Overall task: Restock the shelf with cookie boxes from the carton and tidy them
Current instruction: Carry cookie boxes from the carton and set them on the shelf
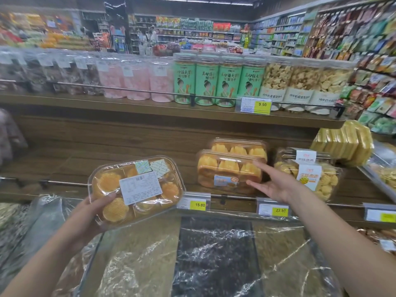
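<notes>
My left hand (94,209) grips a clear plastic cookie box (137,187) from below, its white label side facing me, held in front of the wooden lower shelf (107,159). Two matching boxes of orange cookies stand on that shelf, the front one (227,170) with another (237,146) behind it. My right hand (272,183) is open with straight fingers, its fingertips at the right end of the front box. The carton is out of view.
Boxes of paler cookies (310,174) stand right of my right hand. Price tags (199,203) hang on the shelf rail. The upper shelf holds green canisters (216,80) and clear jars. Film-covered bulk bins (214,258) lie below.
</notes>
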Demonstrator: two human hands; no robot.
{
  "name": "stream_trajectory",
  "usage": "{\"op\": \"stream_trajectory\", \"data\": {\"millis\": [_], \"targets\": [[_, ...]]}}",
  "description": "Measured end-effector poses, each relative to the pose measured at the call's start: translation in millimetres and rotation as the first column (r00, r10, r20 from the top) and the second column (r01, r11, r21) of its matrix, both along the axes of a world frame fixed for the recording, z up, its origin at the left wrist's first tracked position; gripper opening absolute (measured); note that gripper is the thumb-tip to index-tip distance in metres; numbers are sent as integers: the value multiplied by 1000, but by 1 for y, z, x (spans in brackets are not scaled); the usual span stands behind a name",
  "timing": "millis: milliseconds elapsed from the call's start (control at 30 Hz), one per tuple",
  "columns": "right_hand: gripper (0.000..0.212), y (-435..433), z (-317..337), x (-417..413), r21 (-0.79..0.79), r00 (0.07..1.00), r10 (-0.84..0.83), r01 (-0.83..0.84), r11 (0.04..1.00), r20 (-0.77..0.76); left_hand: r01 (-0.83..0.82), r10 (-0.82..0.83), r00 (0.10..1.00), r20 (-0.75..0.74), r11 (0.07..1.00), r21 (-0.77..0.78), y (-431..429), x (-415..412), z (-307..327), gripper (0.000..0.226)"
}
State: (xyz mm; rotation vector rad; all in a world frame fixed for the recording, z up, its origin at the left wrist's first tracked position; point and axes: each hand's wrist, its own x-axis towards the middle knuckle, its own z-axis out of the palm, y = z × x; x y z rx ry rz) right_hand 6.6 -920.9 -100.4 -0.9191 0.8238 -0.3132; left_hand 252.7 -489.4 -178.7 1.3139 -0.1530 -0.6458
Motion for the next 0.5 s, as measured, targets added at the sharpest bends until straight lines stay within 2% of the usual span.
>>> {"op": "stream_trajectory", "data": {"millis": [67, 133, 233, 433, 500], "targets": [[71, 2, -6, 5, -39, 999, -13, 15, 999, 40, -5, 5, 1000, -15, 1000, 0, 0, 0, 0, 51], [89, 2, -11, 12, -151, 998, -66, 67, 986, 10, -7, 7, 1000, -23, 1000, 4, -1, -1, 1, 52], [85, 2, -15, 22, -370, 990, -123, 89, 925, -67, 1, -1, 1000, -25, 1000, 18, -2, -1, 2, 54], [83, 13, -28, 38, -498, 986, -117, 41, 866, -121, -9, 10, 999, -33, 1000, 16, -5, -5, 3, 57], [78, 15, -32, 42, -501, 983, -160, 93, 860, -92, -13, 13, 1000, -24, 1000, 20, -4, -6, 5, 71]]}}
